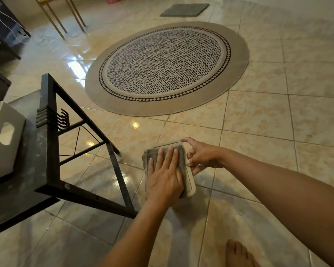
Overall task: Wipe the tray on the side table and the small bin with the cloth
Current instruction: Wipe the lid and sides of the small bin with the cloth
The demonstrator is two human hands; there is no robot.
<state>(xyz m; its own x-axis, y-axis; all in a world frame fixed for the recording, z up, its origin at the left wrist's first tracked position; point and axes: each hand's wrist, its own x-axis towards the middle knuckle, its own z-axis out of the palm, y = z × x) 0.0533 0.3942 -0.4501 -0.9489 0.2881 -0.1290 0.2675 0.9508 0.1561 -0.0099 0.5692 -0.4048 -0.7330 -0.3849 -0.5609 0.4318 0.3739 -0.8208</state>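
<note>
A small beige tray (pixel 191 189) with rounded corners is held above the floor, to the right of the side table (pixel 27 189). My right hand (pixel 201 157) grips its right edge, fingers curled around the rim. A folded grey cloth (pixel 152 153) covers most of the tray's face. My left hand (pixel 165 178) lies flat on the cloth, fingers spread, pressing it against the tray. The small bin (pixel 2 149), pale grey with an oval handle hole, stands on the side table at the far left, partly cut off by the frame edge.
The side table has a dark marbled top and a black metal frame with hooks (pixel 63 120) on its side. A round patterned rug (pixel 168 68) lies on the glossy tiled floor beyond. My bare foot (pixel 237 255) is at the bottom. Chair legs (pixel 60 18) and a grey mat (pixel 184 10) sit far back.
</note>
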